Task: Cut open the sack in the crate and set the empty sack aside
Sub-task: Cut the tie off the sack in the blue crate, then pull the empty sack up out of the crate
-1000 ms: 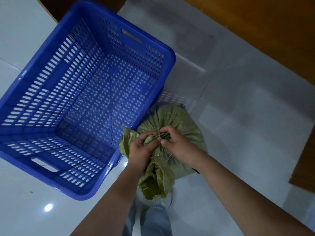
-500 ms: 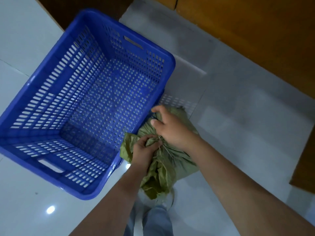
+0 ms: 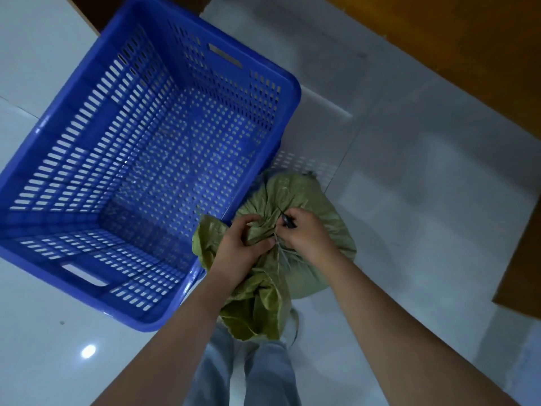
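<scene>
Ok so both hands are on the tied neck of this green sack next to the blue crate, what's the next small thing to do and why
Probably snip the tie. The left hand bunches the neck of the green sack, still tied shut, and the right hand holds a small dark tool, likely a cutter, at the knot. The sack sits on the floor beside the blue crate.

This looks like an indoor room of a home or a small storeroom, though which of the two cannot be told. The glossy pale tiled floor (image 3: pixel 409 183) mirrors a ceiling light, and brown wooden panelling (image 3: pixel 456 45) runs along its far edge. A large blue perforated plastic crate (image 3: pixel 152 159) and a tied green woven sack (image 3: pixel 310 206) stand directly on the tiles.
</scene>
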